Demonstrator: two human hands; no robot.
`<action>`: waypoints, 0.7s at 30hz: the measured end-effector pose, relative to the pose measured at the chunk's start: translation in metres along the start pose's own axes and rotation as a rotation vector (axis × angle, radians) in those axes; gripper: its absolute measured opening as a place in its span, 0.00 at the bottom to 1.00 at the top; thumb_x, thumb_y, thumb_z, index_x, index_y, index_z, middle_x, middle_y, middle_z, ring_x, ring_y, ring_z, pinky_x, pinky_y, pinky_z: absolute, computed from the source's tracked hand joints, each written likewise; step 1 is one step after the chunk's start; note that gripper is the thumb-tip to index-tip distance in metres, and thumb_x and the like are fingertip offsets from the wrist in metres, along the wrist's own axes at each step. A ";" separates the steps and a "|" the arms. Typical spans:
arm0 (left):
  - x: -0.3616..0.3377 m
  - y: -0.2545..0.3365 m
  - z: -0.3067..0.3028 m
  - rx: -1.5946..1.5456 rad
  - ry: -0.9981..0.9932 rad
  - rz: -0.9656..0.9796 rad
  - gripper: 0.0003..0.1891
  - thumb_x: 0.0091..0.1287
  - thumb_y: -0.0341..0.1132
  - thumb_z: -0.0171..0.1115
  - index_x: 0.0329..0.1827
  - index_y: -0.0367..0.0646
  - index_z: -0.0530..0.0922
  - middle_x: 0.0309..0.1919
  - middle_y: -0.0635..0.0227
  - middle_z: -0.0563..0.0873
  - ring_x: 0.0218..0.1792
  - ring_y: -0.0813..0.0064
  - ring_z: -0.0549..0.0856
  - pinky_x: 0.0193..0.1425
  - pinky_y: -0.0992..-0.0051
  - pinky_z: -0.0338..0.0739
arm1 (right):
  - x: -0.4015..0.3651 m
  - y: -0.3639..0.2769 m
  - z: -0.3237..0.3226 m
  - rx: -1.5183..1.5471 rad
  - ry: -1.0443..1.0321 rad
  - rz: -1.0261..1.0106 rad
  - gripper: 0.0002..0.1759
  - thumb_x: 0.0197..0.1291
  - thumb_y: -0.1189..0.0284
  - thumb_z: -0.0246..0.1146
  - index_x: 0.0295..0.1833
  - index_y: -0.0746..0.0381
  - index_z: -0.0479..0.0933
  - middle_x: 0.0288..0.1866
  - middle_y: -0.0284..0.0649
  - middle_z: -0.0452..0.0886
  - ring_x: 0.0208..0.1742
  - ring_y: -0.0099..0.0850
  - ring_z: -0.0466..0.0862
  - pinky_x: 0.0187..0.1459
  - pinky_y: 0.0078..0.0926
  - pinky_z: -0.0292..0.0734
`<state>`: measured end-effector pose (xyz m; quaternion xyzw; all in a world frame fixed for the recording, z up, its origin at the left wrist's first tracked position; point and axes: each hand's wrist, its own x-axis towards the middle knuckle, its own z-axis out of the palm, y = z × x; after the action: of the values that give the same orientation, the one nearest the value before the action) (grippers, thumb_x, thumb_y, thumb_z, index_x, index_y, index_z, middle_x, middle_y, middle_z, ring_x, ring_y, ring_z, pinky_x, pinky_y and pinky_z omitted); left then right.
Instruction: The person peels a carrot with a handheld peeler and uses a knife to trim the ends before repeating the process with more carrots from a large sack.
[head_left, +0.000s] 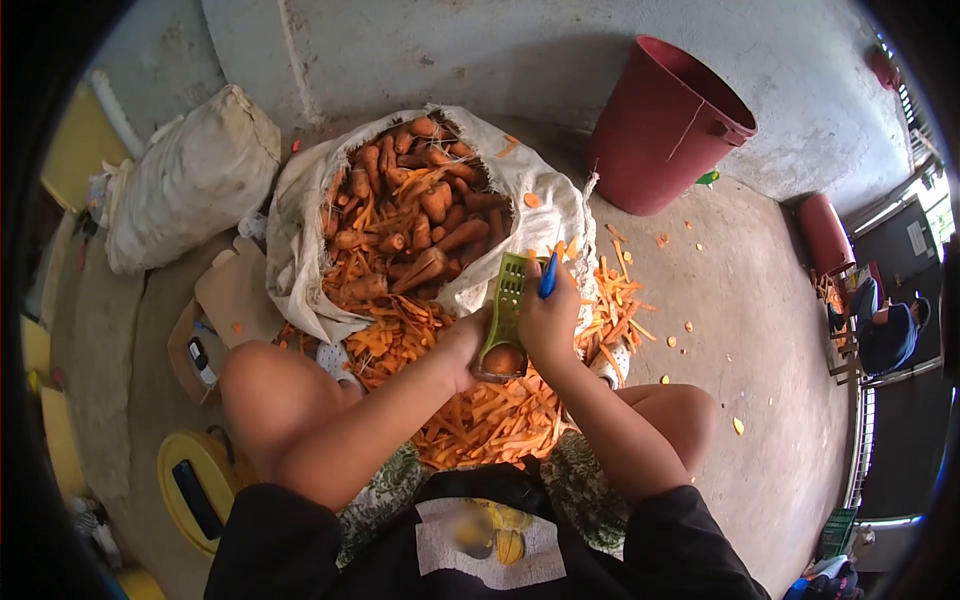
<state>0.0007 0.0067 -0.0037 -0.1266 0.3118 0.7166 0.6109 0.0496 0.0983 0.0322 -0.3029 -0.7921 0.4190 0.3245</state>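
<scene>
A green slotted plastic tool, which looks like a hand grater, stands out in front of me, and my left hand is closed round its left side. At its lower end a rounded carrot end shows. My right hand is closed on a blue-handled tool beside the grater's right edge; its working end is hidden. Below both hands lies a heap of carrot strips between my legs. Beyond them an open white sack holds several whole carrots.
A tall red bin stands by the wall at the back right. At left are a full white sack, a cardboard box and a yellow lid with a phone on it. A person sits at far right.
</scene>
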 end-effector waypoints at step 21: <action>-0.011 0.013 -0.004 0.099 -0.114 -0.081 0.18 0.68 0.46 0.37 0.45 0.45 0.71 0.32 0.67 0.81 0.30 0.72 0.82 0.26 0.67 0.79 | 0.009 -0.010 -0.006 0.174 0.018 0.048 0.16 0.62 0.65 0.52 0.26 0.66 0.66 0.15 0.38 0.69 0.16 0.27 0.67 0.21 0.28 0.63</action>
<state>-0.0099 -0.0049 0.0033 -0.0676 0.3062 0.6810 0.6617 0.0469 0.1029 0.0455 -0.2962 -0.7422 0.4911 0.3467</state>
